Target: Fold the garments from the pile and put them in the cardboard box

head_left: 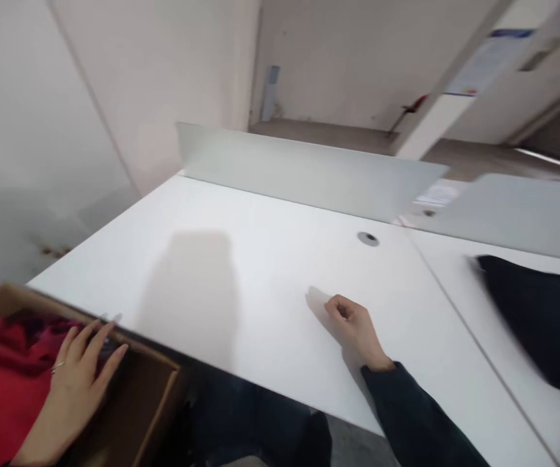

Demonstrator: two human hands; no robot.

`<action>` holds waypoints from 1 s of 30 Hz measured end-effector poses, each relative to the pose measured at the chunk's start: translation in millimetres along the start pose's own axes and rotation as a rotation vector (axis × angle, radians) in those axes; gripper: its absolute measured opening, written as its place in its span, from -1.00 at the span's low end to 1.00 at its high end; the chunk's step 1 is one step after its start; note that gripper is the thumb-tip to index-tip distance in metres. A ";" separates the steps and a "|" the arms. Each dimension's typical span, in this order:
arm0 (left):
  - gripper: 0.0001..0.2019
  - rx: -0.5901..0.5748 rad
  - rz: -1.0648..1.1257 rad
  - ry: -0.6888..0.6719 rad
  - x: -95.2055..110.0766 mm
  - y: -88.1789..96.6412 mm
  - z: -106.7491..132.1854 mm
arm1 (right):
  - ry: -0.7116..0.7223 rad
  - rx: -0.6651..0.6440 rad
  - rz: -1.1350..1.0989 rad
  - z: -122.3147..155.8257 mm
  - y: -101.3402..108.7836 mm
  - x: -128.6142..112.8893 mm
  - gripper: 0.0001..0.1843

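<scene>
My left hand (78,370), wearing a ring, reaches over an open cardboard box (163,395) at the lower left. Its fingers are spread and lie over the dark edge of the clothes inside; whether the fingertips press on the cloth I cannot tell. Bright red cloth (4,376) fills the left part of the box, with a crumpled dark pink piece (56,331) beside it. My right hand (355,327) is above the white table (280,259), its fingers curled into a loose fist with nothing seen in them. A dark sleeve covers that forearm.
A black folded cloth (547,318) lies on the adjoining table at the right, past a seam. Low frosted panels (304,172) line the back edge, near a round cable grommet (368,239). A white post (455,97) stands behind. The box adjoins the table's front edge.
</scene>
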State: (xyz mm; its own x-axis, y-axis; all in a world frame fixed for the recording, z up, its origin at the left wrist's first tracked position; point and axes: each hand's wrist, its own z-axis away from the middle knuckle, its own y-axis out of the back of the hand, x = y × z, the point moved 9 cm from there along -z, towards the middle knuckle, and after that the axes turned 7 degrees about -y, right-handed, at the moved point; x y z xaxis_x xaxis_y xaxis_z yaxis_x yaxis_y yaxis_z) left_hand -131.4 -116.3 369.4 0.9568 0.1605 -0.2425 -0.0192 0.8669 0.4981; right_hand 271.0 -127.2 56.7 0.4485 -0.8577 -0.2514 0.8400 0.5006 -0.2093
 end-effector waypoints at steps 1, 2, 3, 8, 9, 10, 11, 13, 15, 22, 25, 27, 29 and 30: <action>-0.68 0.018 0.084 -0.070 30.0 -10.1 -24.6 | -0.004 0.044 -0.001 0.9 9.8 6.8 -0.68; -0.66 0.027 0.172 -0.135 61.8 -21.3 -46.6 | 0.001 0.077 0.000 1.7 18.1 12.6 -0.69; -0.64 0.024 0.261 -0.199 95.2 -33.3 -65.6 | 0.010 0.102 0.003 1.8 25.7 18.0 -0.69; -0.68 -0.214 0.616 -0.496 260.5 -92.8 -116.6 | 0.006 0.377 0.104 -9.4 108.1 64.3 -0.73; -0.68 -0.274 0.654 -0.561 288.7 -100.6 -120.1 | -0.016 0.470 0.161 -9.6 137.0 78.0 -0.72; -0.68 -0.327 0.670 -0.626 313.6 -107.3 -122.6 | -0.042 0.561 0.218 -7.8 168.0 92.1 -0.72; -0.68 -0.370 0.665 -0.687 335.0 -113.5 -124.6 | -0.090 0.646 0.281 -4.5 199.6 107.6 -0.73; -0.68 -0.425 0.613 -0.776 366.0 -126.9 -129.2 | -0.236 0.790 0.405 6.7 259.4 139.8 -0.72; -0.68 -0.432 0.561 -0.815 383.4 -140.5 -135.1 | -0.433 0.902 0.528 22.6 307.2 171.0 -0.63; -0.72 -0.361 0.571 -0.821 389.1 -170.1 -144.1 | -0.604 0.777 0.754 33.8 340.4 220.9 -0.55; -0.72 -0.341 0.617 -0.783 384.9 -171.5 -148.3 | -0.542 0.788 0.777 28.2 341.7 217.9 -0.67; -0.72 -0.337 0.642 -0.756 384.2 -171.7 -150.6 | -0.499 0.791 0.777 23.6 339.8 211.9 -0.68; -0.72 -0.339 0.664 -0.741 385.5 -171.6 -150.9 | -0.453 0.783 0.769 20.4 327.8 199.4 -0.69; -0.73 -0.340 0.674 -0.733 386.3 -171.5 -150.6 | -0.432 0.776 0.764 20.3 316.4 189.4 -0.70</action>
State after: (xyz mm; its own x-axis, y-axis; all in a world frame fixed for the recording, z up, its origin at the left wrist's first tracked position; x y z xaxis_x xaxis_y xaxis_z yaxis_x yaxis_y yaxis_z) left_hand 197.8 -132.0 64.9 0.6569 0.4325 0.6176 -0.5846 0.8095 0.0549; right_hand 628.0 -133.7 -38.0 0.8583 -0.4086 0.3104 0.2020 0.8252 0.5275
